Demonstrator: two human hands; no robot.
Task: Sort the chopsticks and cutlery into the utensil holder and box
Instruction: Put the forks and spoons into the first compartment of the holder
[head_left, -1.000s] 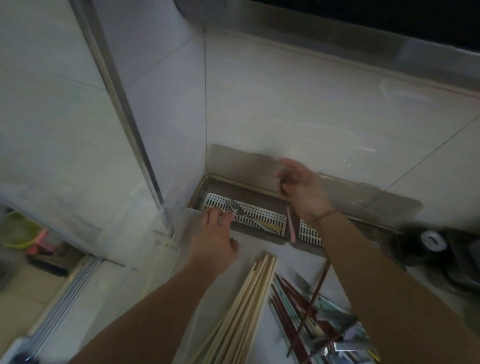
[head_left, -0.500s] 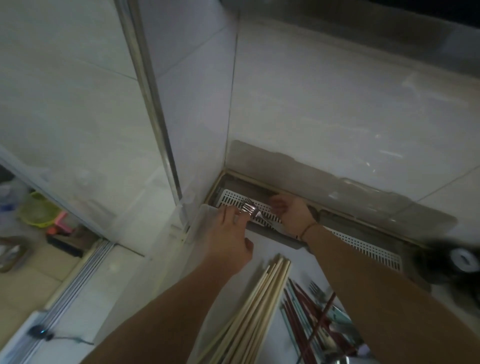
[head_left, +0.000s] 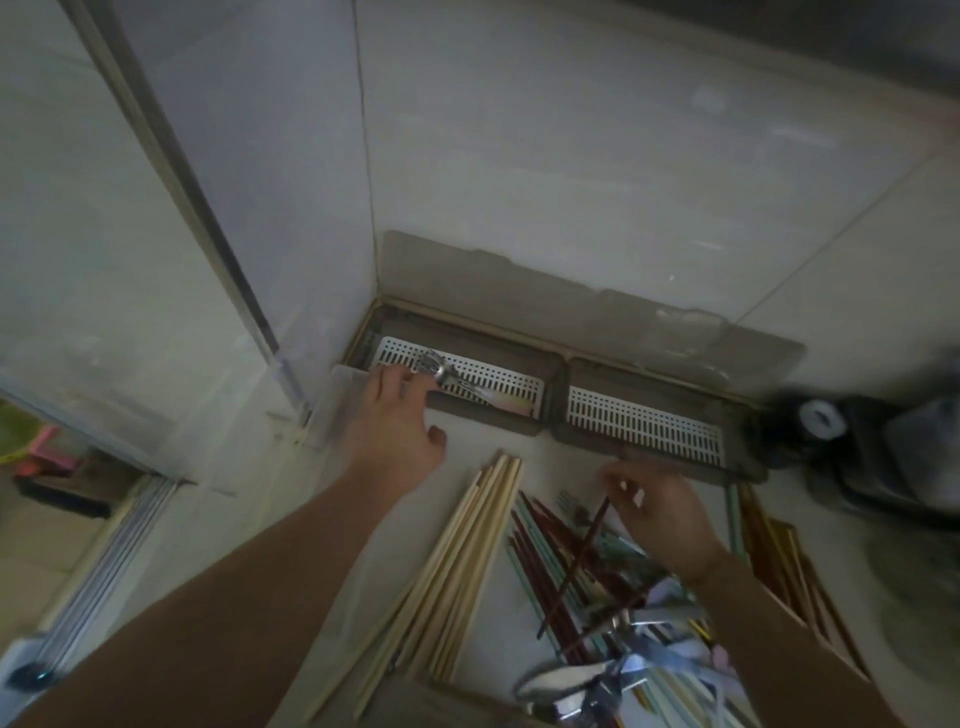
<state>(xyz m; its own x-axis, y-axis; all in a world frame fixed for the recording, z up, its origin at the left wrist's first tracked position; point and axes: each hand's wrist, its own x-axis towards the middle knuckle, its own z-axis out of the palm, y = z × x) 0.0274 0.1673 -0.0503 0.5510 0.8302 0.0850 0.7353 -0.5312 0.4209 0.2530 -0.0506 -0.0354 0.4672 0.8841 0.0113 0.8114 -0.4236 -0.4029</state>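
Note:
A grey utensil box (head_left: 550, 423) stands open against the wall, with two white slotted trays inside. Forks (head_left: 448, 371) with a pale handle lie in its left compartment (head_left: 514, 387); the right compartment (head_left: 644, 423) holds nothing I can see. My left hand (head_left: 400, 423) rests on the box's front rim, fingers straight and touching the forks. My right hand (head_left: 662, 512) hovers blurred over the mixed pile, fingertips at the tip of a dark red chopstick (head_left: 582, 556). Whether it grips the stick is unclear.
Long pale bamboo chopsticks (head_left: 462, 551) lie fanned on the counter. Right of them lies a tangle of coloured chopsticks, forks and spoons (head_left: 597, 670). More sticks sit in a wooden holder (head_left: 779, 561) at the right. A dark appliance (head_left: 878, 457) stands beyond, and a sliding-door frame (head_left: 234, 291) stands on the left.
My right hand has drawn back from the box's left compartment to the pile of chopsticks in front. My left hand has stayed at the box's rim by the forks.

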